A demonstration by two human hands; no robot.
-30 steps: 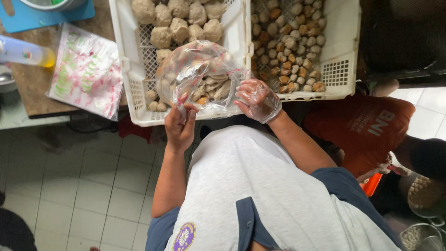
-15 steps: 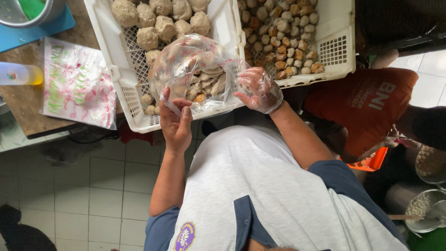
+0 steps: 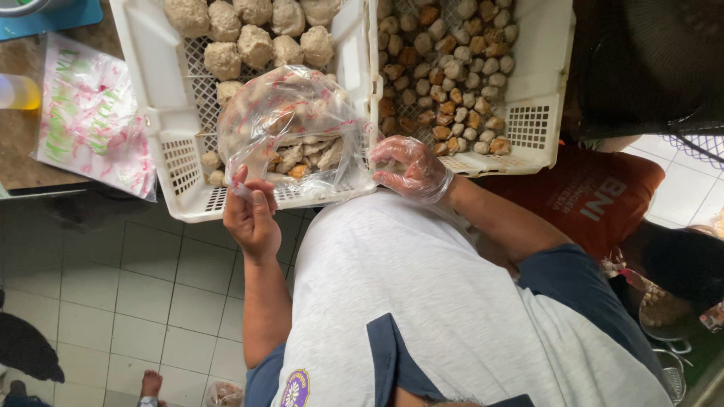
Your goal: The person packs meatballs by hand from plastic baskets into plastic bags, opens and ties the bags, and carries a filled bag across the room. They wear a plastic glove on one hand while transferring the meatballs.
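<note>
A clear plastic bag partly filled with brown and beige food pieces hangs over the near rim of the left white crate. My left hand, bare, grips the bag's lower left edge. My right hand wears a thin clear glove and pinches the bag's right edge. The left white crate holds large pale round balls. The right white crate holds many small brown and beige balls.
A stack of printed plastic bags lies on the wooden table at the left, beside a yellow bottle. An orange bag sits at the right. Tiled floor lies below.
The bag has settled lower against the left crate's rim. My right hand has shifted from the bag's top edge to its right side. My left hand keeps its grip.
</note>
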